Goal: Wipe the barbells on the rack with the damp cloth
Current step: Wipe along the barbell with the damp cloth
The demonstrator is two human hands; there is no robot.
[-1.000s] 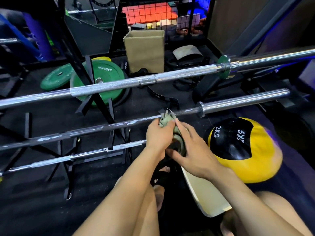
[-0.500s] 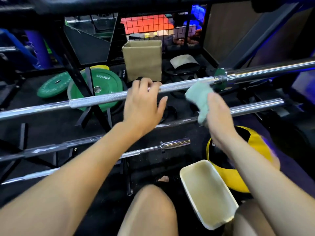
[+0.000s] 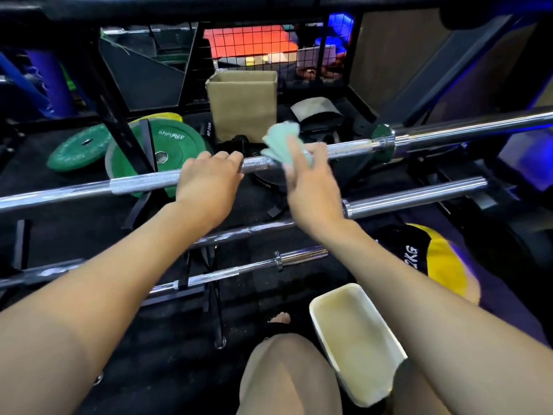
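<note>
Three steel barbells lie across a black rack. The top barbell [image 3: 143,184] runs from lower left to upper right. My left hand [image 3: 209,181] grips its knurled shaft near the middle. Just to the right, my right hand [image 3: 311,187] holds a pale green cloth [image 3: 282,142] against the same bar, fingers curled round the cloth. Below are a middle barbell [image 3: 419,196] and a short lower barbell [image 3: 299,256], both untouched.
A cream tub [image 3: 353,339] sits on the floor by my knee [image 3: 287,375]. A yellow-black 2 kg medicine ball [image 3: 434,259] lies at right. Green weight plates [image 3: 176,139], a cardboard box [image 3: 242,103] and black rack legs [image 3: 215,295] stand behind and below the bars.
My hands rose from the lower bars to the top barbell. The left hand closed around the shaft; the right hand brought the cloth leftward onto the bar.
</note>
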